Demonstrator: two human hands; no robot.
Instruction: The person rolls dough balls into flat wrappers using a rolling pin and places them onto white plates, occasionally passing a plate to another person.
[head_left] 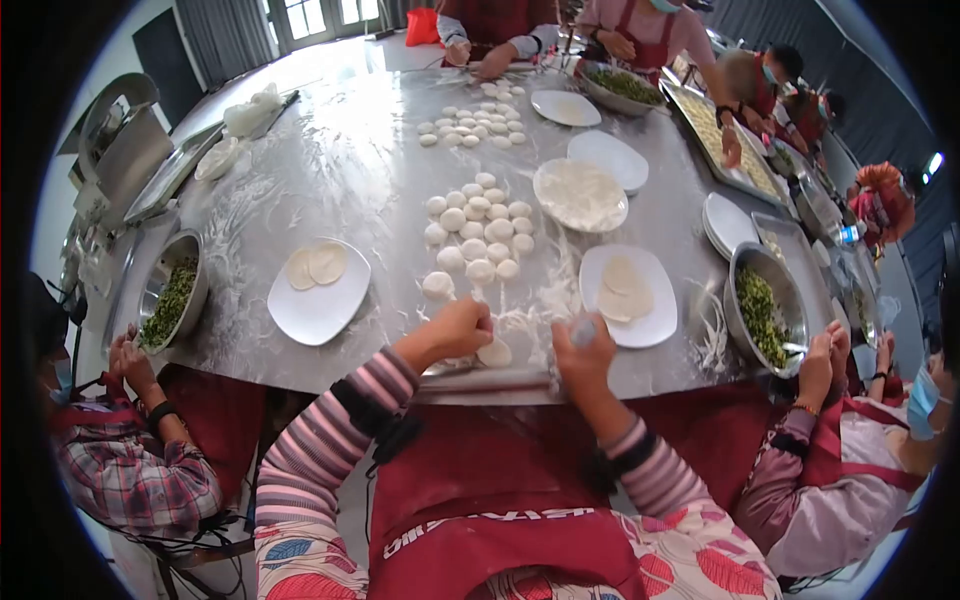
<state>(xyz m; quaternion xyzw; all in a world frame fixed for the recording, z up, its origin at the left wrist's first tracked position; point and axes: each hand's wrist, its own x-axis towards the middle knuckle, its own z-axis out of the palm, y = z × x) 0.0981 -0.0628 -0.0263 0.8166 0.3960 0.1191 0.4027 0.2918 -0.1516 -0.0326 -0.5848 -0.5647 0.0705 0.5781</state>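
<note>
Near the table's front edge, my left hand (pixel 460 330) is closed, its fingers bent together beside a small dough round (pixel 494 352); what it grips is hidden. To the right, my right hand (pixel 585 350) is wrapped round the end of a rolling pin (pixel 572 333), blurred. Just beyond the hands lie several white dough balls (pixel 473 225). A square white plate (pixel 655 325) with flat wrappers (pixel 625 290) is behind my right hand. Farther left, another plate (pixel 318 312) holds two wrappers (pixel 325 263).
Bowls of green filling stand at left (pixel 200 300) and right (pixel 795 285), by seated co-workers. A flour plate (pixel 580 195) sits beyond the dough balls. Stacked plates (pixel 728 220) and a tray of dumplings (pixel 720 140) are at the right. More people work across the metal table (pixel 380 150).
</note>
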